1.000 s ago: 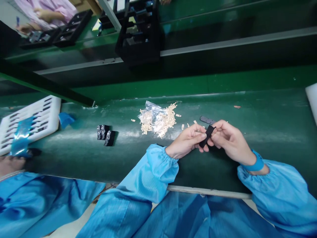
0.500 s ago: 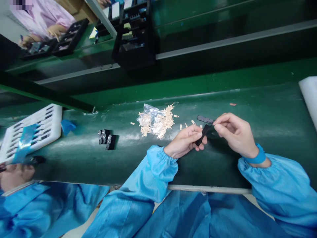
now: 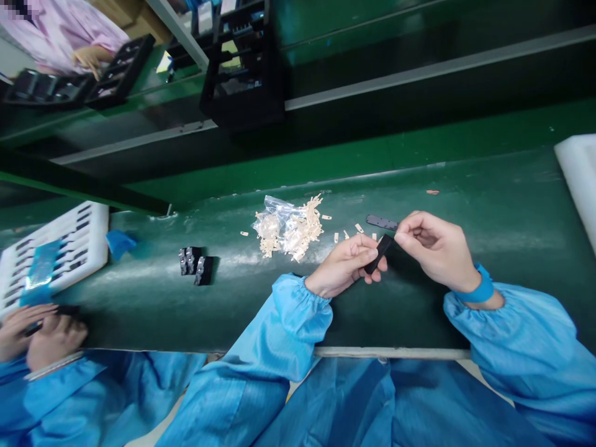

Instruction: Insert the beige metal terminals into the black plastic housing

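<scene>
My left hand (image 3: 347, 264) is closed around a small black block-shaped part (image 3: 379, 253), tilted with its upper end toward my right hand. The fingers of my right hand (image 3: 431, 248) are pinched together at that upper end; what they hold, if anything, is too small or hidden. Just behind the fingertips is a flat dark strip with small holes (image 3: 382, 222), its right end covered by my fingers. Left of my hands lies a heap of small cream-coloured tabs (image 3: 305, 230) with a clear plastic bag (image 3: 279, 208). A few loose tabs (image 3: 359, 228) lie close by.
Several black parts with shiny ends (image 3: 190, 261) sit to the left on the green bench (image 3: 261, 310). Beyond are a white slotted tray (image 3: 88, 248) with blue film and a co-worker's hands (image 3: 56, 335). A white tray edge (image 3: 577, 167) is at right; black bins (image 3: 242, 99) stand behind.
My right fingertips have moved slightly closer to the black part. The co-worker at left now has both hands together on a dark object. The view has shifted slightly.
</scene>
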`<state>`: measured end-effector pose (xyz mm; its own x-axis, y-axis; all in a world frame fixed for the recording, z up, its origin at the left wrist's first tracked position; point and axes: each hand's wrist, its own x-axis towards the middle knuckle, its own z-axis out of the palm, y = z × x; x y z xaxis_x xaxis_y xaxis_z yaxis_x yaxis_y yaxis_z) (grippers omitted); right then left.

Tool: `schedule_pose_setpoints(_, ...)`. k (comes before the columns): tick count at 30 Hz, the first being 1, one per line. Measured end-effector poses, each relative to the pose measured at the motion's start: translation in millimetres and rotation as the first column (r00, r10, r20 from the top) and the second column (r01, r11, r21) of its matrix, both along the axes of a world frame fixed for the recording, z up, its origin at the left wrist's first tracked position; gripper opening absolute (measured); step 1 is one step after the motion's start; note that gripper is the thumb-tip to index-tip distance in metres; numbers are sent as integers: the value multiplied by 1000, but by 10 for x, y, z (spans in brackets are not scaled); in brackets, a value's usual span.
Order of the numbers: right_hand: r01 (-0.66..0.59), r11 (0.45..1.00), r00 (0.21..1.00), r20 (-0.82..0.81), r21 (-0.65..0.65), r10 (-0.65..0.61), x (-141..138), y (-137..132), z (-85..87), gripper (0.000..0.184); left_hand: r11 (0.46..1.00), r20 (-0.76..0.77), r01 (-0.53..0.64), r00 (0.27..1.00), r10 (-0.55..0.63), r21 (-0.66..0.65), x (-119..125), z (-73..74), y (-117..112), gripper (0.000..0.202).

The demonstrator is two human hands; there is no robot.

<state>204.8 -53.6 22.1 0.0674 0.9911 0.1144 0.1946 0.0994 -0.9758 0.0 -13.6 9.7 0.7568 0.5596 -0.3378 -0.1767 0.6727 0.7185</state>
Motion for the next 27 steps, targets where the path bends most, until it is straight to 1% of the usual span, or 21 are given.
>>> schedule_pose_setpoints(6,15,999,1000,-8,-28,-15,-2,17,-5,24,1000,-7,15,1000,-15,20,-7,9,9,40)
schedule_pose_setpoints(8,72,996,997,-4,-48,-72,21,42,10,26,998,-19,40,999,-39,44,-7,35,-6,41)
schedule_pose_setpoints(11,171,982,985,-9,-75,-172,74,82,35,27,990,1,118,993,-118,77,-5,70,-37,43)
schedule_pose_setpoints(13,182,978,982,-29,-99,-186,101,93,41,27,991,6,109,994,-109,73,-5,78,-45,43)
schedule_pose_setpoints(15,141,982,987,-62,-128,-150,109,85,37,26,997,-3,59,998,-59,44,-8,76,-38,44)
schedule_pose_setpoints(16,100,985,990,-85,-140,-113,105,75,34,27,999,-3,38,999,-38,30,-10,73,-31,44)
schedule_pose_setpoints(18,-31,988,990,-139,-149,10,82,47,30,33,1000,12,20,1000,-20,10,-12,68,-19,44)
schedule_pose_setpoints(20,-172,977,972,-181,-126,148,37,13,35,40,1000,30,16,999,-16,7,-11,61,-14,45)
schedule_pose_setpoints(22,-251,964,953,-198,-87,230,-21,-20,44,41,1000,40,13,999,-13,12,-9,51,-16,45)
schedule_pose_setpoints(23,-254,965,951,-199,-67,236,-51,-34,47,39,1000,44,15,999,-15,16,-8,45,-18,45)
schedule_pose_setpoints(25,-219,975,958,-198,-40,208,-99,-57,49,31,999,59,27,998,-28,29,-7,33,-21,44)
schedule_pose_setpoints(27,-197,979,957,-225,-45,182,-127,-74,44,23,998,71,47,996,-49,38,-10,24,-22,42)
